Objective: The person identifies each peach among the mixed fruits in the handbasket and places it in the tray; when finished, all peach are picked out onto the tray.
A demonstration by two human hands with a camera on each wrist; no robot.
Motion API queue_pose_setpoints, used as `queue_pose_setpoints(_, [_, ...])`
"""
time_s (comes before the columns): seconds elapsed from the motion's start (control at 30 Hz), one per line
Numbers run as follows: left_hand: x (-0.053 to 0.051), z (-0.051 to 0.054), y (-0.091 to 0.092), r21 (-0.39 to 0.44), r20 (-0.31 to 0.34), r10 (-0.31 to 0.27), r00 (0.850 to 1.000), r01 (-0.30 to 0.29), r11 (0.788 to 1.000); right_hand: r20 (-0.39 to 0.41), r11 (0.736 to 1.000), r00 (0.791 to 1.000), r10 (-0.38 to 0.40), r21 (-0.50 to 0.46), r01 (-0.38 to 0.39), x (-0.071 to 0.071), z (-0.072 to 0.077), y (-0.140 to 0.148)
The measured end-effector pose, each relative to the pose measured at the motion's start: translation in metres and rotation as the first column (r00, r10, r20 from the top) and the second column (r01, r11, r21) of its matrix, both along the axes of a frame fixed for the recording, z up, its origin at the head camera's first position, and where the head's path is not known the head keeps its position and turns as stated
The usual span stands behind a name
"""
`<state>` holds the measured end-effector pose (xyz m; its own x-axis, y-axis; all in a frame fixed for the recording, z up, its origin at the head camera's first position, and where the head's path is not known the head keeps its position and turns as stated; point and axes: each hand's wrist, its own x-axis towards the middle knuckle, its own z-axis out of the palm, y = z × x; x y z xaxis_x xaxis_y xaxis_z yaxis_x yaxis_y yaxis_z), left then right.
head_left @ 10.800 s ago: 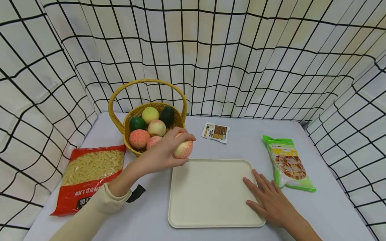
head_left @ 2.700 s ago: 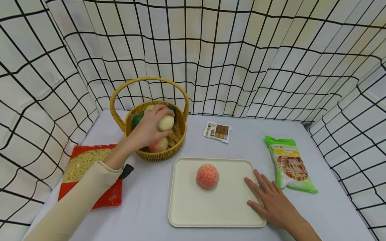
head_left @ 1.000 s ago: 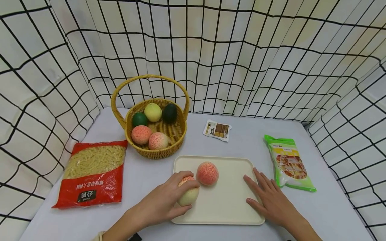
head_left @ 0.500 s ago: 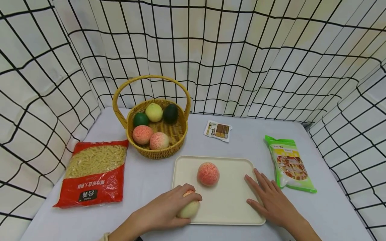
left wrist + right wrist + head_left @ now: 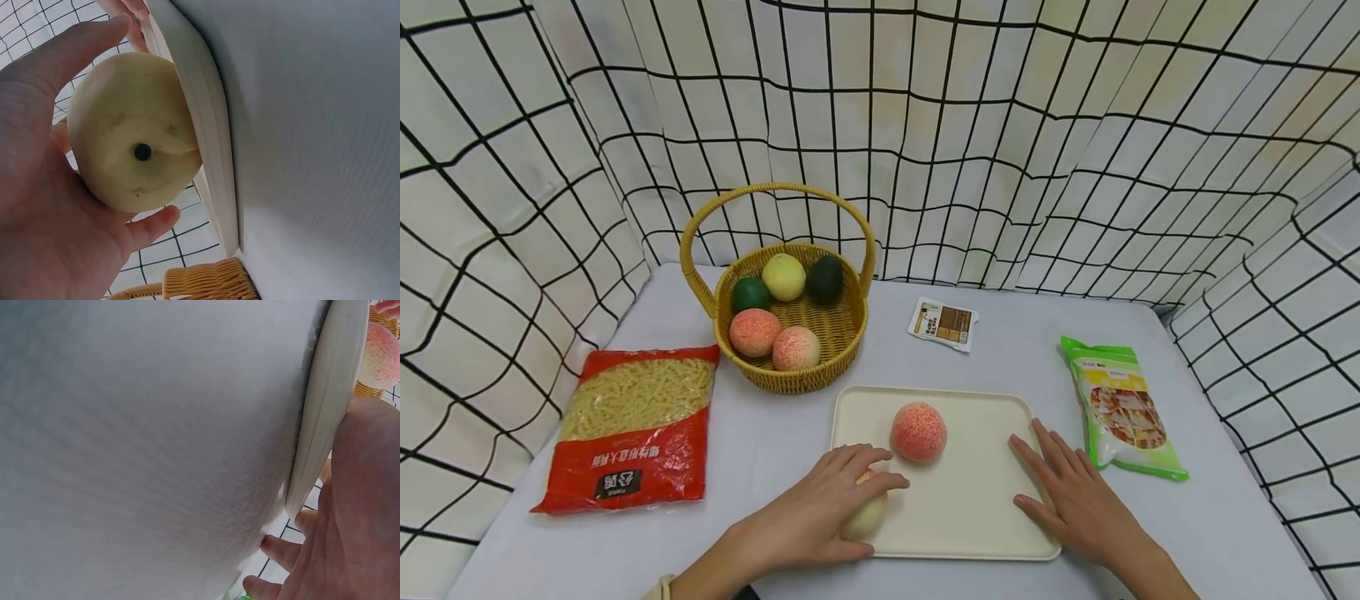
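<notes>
At the near left corner of the cream tray (image 5: pixel 970 533) stands a pale peach (image 5: pixel 865 518), partly hidden under my left hand (image 5: pixel 820 512). The left fingers are loosely bent and spread around it. In the left wrist view the pale peach (image 5: pixel 134 134) shows its underside with a dark dot, and a gap separates it from the thumb of my left hand (image 5: pixel 56 169). A pink-red peach (image 5: pixel 919 432) lies farther back on the tray. My right hand (image 5: pixel 1082 500) rests flat with spread fingers on the tray's right edge; the right wrist view shows the hand (image 5: pixel 350 519) beside the rim.
A yellow wicker basket (image 5: pixel 797 382) with several fruits stands back left. The red pasta bag (image 5: pixel 625 429) lies at left, a small white-brown packet (image 5: pixel 943 324) behind the tray, and a green bag (image 5: pixel 1123 412) at right. Black-lined white curtains surround the table.
The left hand carried the pale peach from the basket to the tray's near left corner; its fingers have now loosened and lifted slightly. The right hand stays in place.
</notes>
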<state>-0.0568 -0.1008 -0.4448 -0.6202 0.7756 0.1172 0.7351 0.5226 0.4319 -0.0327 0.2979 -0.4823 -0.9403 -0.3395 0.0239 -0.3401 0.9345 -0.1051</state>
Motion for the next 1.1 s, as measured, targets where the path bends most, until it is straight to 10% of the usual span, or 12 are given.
queue_pose_setpoints(0.67, [-0.009,0.010,-0.003,0.043,-0.018,0.046,0.999,-0.046,0.998,0.004,1.000,1.000,-0.006,0.001,0.006,0.000,0.003,-0.002])
queue_pose_setpoints(1.1, [-0.046,0.044,-0.030,0.094,-0.024,0.145,0.989,-0.142,0.985,-0.012,1.000,1.000,-0.005,-0.002,0.005,0.001,0.000,-0.001])
